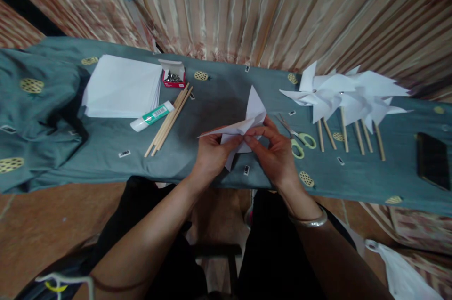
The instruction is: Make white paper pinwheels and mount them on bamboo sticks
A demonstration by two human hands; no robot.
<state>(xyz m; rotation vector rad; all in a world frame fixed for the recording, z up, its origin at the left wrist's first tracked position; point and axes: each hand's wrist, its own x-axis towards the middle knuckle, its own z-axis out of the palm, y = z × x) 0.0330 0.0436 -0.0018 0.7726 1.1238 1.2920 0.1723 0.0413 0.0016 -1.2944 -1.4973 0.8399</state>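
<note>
Between my two hands, over the front middle of the table, is a white paper pinwheel [254, 104] with no stick visible on it. My left hand [215, 151] grips its left side, thumb on the folded paper near the centre. On the other side, my right hand [273, 149] pinches the paper close to the centre, its thumb almost meeting the left thumb. Whether something small sits between the fingertips is hidden. Just right of my right hand lie scissors [298, 139] with light green handles, blades pointing away.
Several finished paper pinwheels [356, 95] on wooden sticks lie at the right, beside a dark phone [433, 161]. Left are a stack of white paper [122, 85], a glue stick [152, 116], loose wooden sticks [171, 118] and an open red box of metal pins [173, 75]. Curtains [226, 12] hang behind.
</note>
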